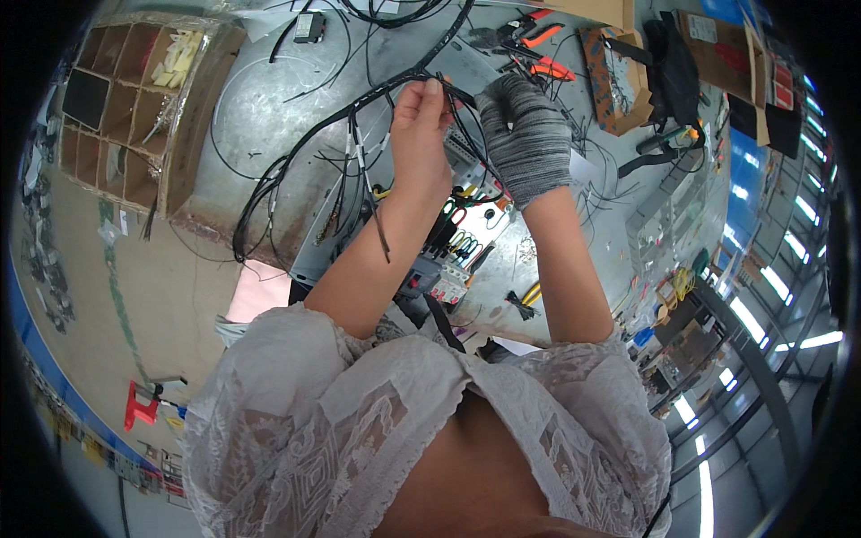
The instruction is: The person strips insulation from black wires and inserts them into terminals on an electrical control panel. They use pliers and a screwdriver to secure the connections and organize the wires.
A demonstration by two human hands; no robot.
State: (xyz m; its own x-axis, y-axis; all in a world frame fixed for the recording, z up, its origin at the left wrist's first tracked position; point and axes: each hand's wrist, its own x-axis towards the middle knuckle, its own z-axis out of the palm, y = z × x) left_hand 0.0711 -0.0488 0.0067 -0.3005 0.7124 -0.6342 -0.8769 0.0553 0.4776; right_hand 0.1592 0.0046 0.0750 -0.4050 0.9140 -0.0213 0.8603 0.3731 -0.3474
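Above the grey tabletop (pixel 260 108), both hands are raised and meet close together at a bundle of black wires (pixel 359 103). The left hand (pixel 421 134) is bare; its forearm comes up from the lower edge and bends a little at the wrist. Its fingers (pixel 429 90) are curled and closed, and they pinch thin black wires at the top of the hand. The right hand (pixel 525 134) wears a grey knitted glove. Its forearm rises almost straight, and the back of the hand faces the camera. The gloved fingers are bent toward the left hand and close on the same wires, but how tight this grip is I cannot tell.

From the two hands, the wire bundle runs away to the left and downward in a long curve over the tabletop, and some loose ends with white sleeves hang under the left hand. Below the wrists, between the two forearms, an electrical unit (pixel 439 269) with coloured terminals lies on the tabletop. Behind the right hand, further from the person, lie orange-handled pliers (pixel 538 40). Well apart to the left of the left hand stands a cardboard box with compartments (pixel 134 99), with small pale parts in one of them.
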